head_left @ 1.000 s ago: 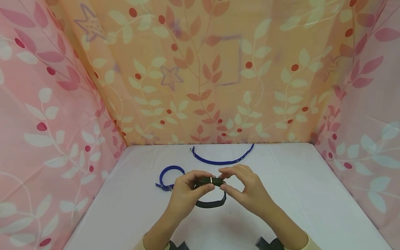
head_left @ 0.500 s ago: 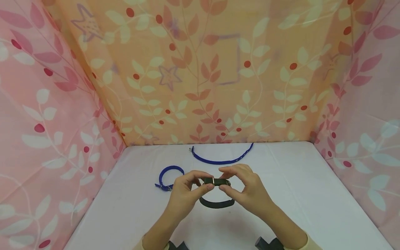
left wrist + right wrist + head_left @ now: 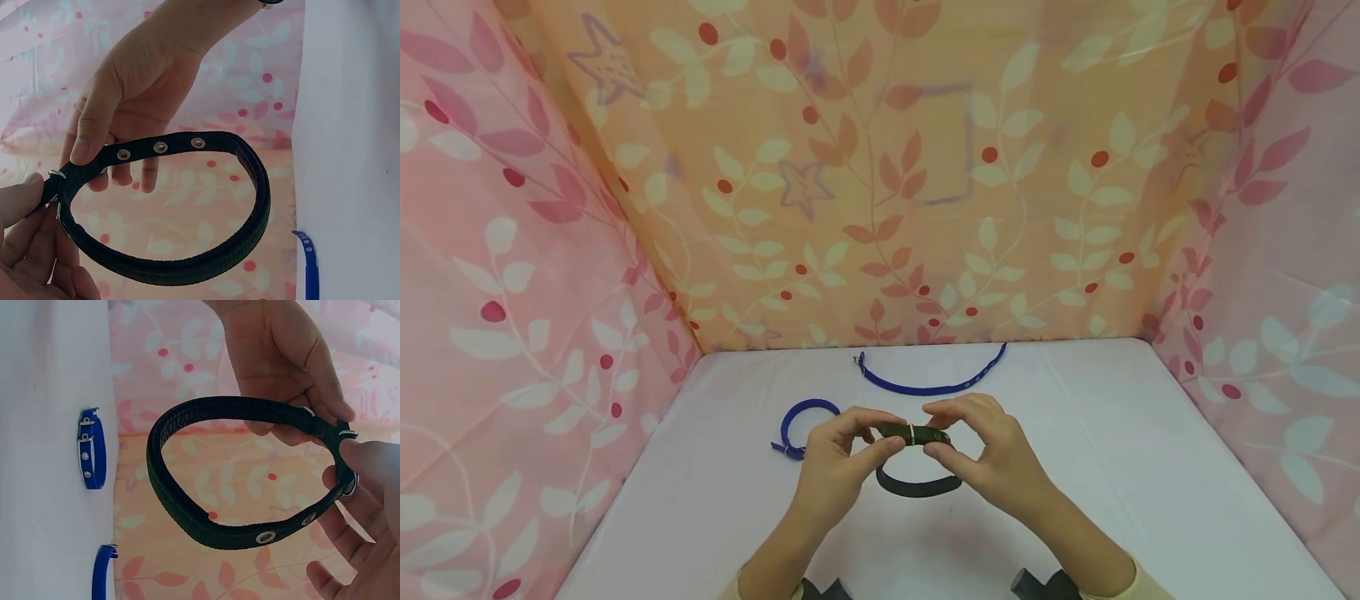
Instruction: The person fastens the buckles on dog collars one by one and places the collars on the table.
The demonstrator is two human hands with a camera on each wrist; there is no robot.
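A dark green dog collar (image 3: 919, 489), closed in a loop, hangs above the table between both hands. Its overlapping strap ends pass through a thin metal keeper (image 3: 912, 434). My left hand (image 3: 835, 462) pinches the strap left of that keeper between thumb and finger. On the other side, my right hand (image 3: 996, 437) pinches the strap with thumb and forefinger. Metal eyelets (image 3: 160, 147) line the band in the left wrist view. The right wrist view shows a metal ring (image 3: 352, 485) beside the fingers. Fingers partly cover the buckle end.
A blue collar (image 3: 808, 404) lies buckled in a loop on the white table (image 3: 715, 500), left of the hands and partly hidden by the left one. Another blue collar (image 3: 925, 390) lies unfastened in a curve near the back edge. Patterned cloth walls (image 3: 880, 250) surround the table.
The green collar's loop has shifted a little right within the hands since a second ago. My left hand has moved slightly left; the right hand has barely moved.
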